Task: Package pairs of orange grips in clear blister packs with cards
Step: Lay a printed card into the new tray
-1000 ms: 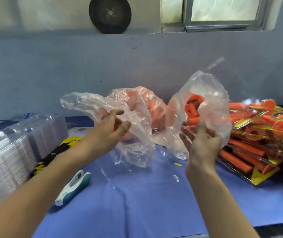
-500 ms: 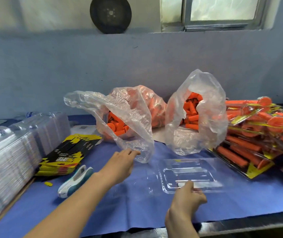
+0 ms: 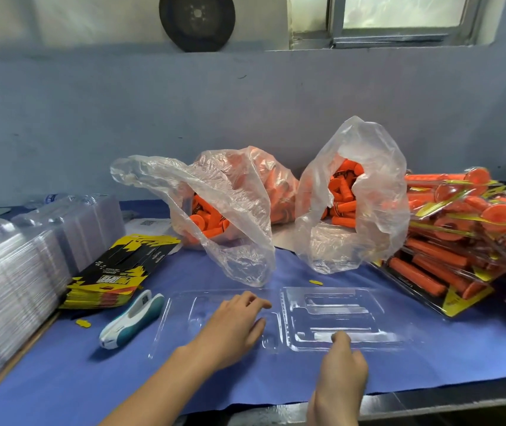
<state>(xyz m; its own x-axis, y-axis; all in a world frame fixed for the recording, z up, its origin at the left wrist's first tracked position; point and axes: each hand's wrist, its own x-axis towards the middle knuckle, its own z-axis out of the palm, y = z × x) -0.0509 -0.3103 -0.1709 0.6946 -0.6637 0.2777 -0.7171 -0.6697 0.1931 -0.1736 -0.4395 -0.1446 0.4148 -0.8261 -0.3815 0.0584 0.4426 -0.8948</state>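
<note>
Pressing clear blister pack, left hand flat; right hand, grip hidden, unclear.

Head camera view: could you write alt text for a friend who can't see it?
A person's left hand rests on one half of an opened clear blister pack lying on a blue cloth, while the right hand touches its near edge. Behind stand two clear bags of orange grips, with printed cards at left and finished packs at right.
</note>
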